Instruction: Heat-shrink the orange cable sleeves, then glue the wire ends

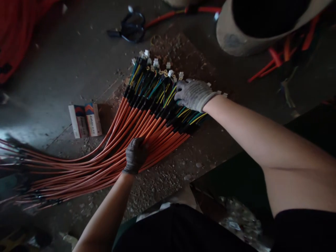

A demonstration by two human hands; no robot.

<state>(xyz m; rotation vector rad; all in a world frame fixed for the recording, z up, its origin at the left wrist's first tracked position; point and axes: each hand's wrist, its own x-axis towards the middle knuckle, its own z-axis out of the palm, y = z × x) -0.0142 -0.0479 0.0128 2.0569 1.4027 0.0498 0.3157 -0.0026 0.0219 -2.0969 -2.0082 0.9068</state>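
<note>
A wide bundle of orange cables [105, 162] fans out across the work surface. Toward the upper right, the cables pass through black sleeves into thin black, blue-green and yellow-green wires [157, 89], many tipped with white connectors [156, 63] and ring terminals. My left hand [135, 155], in a grey glove, is closed on an orange cable in the middle of the bundle; its fingertips are partly hidden. My right hand [194, 94], also gloved, curls its fingers around thin wires close to the connectors. Exactly which wires it grips is hidden.
Two small printed boxes [85, 120] lie left of the bundle. Black-handled scissors [132, 28] rest at the back, near a large cardboard tube [233, 35]. Small debris [157, 189] litters the surface. Red cables [18, 31] are heaped at the upper left.
</note>
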